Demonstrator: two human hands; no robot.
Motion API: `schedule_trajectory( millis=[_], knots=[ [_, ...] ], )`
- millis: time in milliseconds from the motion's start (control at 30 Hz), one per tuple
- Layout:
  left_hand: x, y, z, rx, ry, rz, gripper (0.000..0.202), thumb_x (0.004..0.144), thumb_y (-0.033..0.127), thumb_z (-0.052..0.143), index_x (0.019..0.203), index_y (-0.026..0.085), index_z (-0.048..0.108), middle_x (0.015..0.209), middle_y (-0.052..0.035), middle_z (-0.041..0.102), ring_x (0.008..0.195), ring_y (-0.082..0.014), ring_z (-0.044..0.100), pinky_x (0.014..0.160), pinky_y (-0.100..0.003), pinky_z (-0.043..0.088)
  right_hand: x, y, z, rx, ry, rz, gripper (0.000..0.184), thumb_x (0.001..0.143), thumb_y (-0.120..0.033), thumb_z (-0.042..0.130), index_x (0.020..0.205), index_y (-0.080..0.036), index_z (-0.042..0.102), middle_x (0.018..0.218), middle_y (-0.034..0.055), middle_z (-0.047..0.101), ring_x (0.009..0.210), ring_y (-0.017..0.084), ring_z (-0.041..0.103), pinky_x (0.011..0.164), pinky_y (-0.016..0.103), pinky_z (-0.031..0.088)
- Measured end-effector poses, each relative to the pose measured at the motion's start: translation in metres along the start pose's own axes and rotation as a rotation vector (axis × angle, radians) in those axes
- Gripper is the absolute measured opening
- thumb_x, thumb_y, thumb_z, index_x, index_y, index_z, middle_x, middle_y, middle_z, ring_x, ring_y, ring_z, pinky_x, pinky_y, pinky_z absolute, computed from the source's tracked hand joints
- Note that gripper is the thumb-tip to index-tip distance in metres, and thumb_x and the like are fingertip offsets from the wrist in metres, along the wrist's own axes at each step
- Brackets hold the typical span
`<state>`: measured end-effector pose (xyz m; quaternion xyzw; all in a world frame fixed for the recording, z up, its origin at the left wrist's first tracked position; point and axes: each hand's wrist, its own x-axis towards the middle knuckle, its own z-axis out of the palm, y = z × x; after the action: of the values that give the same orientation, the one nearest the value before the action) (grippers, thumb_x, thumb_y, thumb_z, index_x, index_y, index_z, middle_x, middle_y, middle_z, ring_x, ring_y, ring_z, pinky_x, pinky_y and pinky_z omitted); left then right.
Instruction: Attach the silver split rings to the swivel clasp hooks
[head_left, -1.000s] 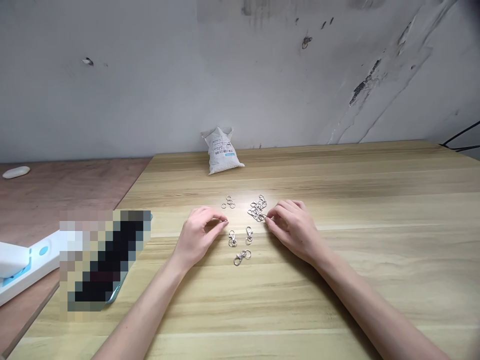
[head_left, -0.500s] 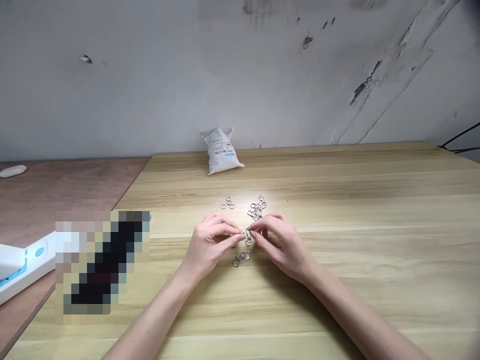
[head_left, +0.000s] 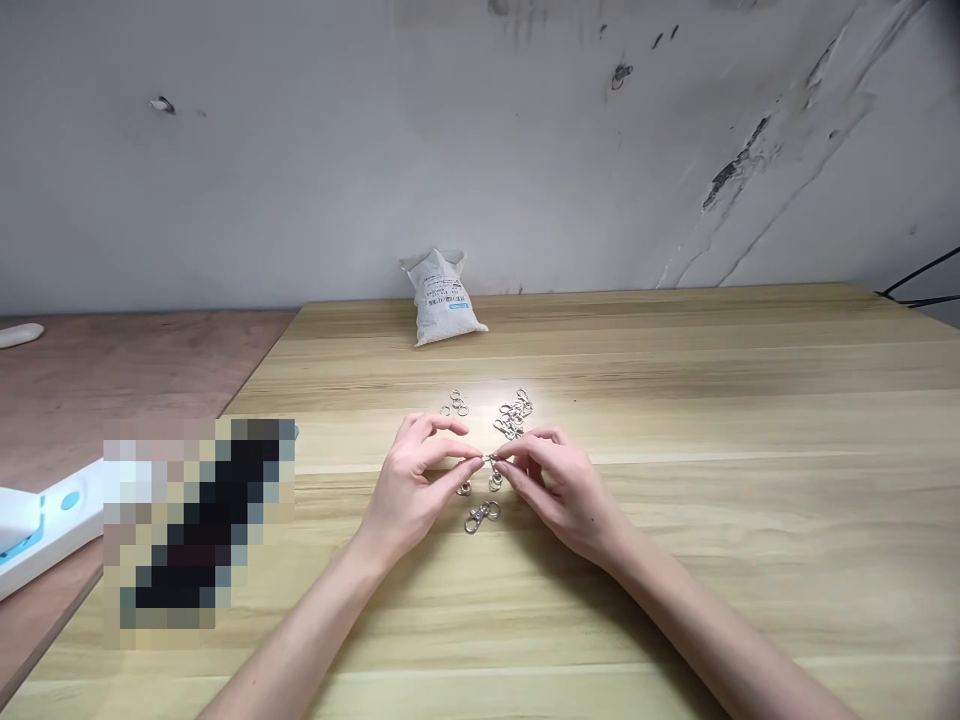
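Note:
My left hand (head_left: 420, 475) and my right hand (head_left: 559, 480) meet fingertip to fingertip above the table, each pinching thumb against forefinger. Between them is a small, thin silver metal ring (head_left: 490, 458), seen almost edge-on and mostly covered by the fingers. Just below the right fingertips lies a swivel clasp (head_left: 495, 481) with a ring. Another small metal piece (head_left: 464, 488) shows partly from under my left thumb. Closer to me rests a lobster clasp joined to a ring (head_left: 480, 516). Beyond my hands are several loose rings (head_left: 457, 404) and a pile of swivel clasps (head_left: 514, 415).
A white labelled plastic pouch (head_left: 444, 300) stands at the back of the wooden table (head_left: 712, 400), near the wall. On the left are a blurred-out dark object (head_left: 210, 520), a white and blue device (head_left: 60, 515) and a white rounded object (head_left: 21, 335). Black cables (head_left: 926, 275) run at the far right.
The left middle and other fingers have lifted and spread, uncovering the metal piece below. The left thumb and forefinger have risen slightly. My right hand has barely moved; the view has shifted slightly.

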<state>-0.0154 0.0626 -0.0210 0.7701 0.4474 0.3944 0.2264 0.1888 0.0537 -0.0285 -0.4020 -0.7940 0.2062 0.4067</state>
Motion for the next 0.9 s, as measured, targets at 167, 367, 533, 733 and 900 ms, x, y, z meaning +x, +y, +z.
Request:
schedule_trajectory(
  millis=[167,367,533,733,900],
  knots=[
    [0.0006,-0.0006,0.0007,0.027,0.031,-0.015,0.006,0.085,0.026,0.067,0.086,0.029,0.073,0.113,-0.0034,0.06,0.112,-0.022,0.047,0.097,-0.044,0.042,0.0009,0.0048,0.0005,0.01,0.003,-0.028,0.01,0.094,-0.021,0.052,0.095,-0.022,0.062,0.074,-0.0005,0.07,0.065,0.014,0.062,0.09,0.04,0.047],
    [0.0002,-0.0001,0.0006,0.03,0.022,-0.021,0.008,0.088,0.025,0.064,0.087,0.028,0.072,0.115,-0.004,0.059,0.115,-0.0226,0.046,0.1,-0.046,0.041,0.0006,0.0078,0.0007,0.0,0.035,-0.09,0.012,0.092,-0.017,0.055,0.1,-0.023,0.063,0.085,0.0002,0.075,0.062,0.012,0.067,0.101,0.045,0.042],
    [-0.0008,-0.0016,0.0011,0.033,0.014,-0.021,0.01,0.09,0.026,0.061,0.089,0.027,0.071,0.117,-0.004,0.059,0.12,-0.0233,0.045,0.102,-0.048,0.039,0.0007,0.0091,0.0,-0.034,0.074,-0.111,0.014,0.092,-0.017,0.057,0.101,-0.024,0.064,0.085,-0.0014,0.076,0.069,0.013,0.069,0.102,0.044,0.042],
    [0.0002,0.0,0.0011,0.062,0.019,0.002,0.009,0.09,0.025,0.061,0.087,0.026,0.07,0.116,-0.0042,0.06,0.12,-0.0237,0.045,0.103,-0.048,0.039,0.001,0.0056,-0.0012,-0.058,0.064,-0.102,0.014,0.093,-0.019,0.054,0.099,-0.025,0.065,0.084,-0.0013,0.076,0.067,0.013,0.068,0.102,0.045,0.041],
    [0.0003,0.0023,0.0005,0.064,0.016,0.008,0.009,0.09,0.025,0.061,0.087,0.026,0.07,0.115,-0.0041,0.06,0.12,-0.024,0.046,0.104,-0.048,0.038,0.0006,0.0051,-0.0012,-0.073,0.049,-0.105,0.013,0.093,-0.02,0.054,0.098,-0.026,0.065,0.083,-0.0009,0.075,0.066,0.014,0.067,0.1,0.045,0.041]
  ],
)
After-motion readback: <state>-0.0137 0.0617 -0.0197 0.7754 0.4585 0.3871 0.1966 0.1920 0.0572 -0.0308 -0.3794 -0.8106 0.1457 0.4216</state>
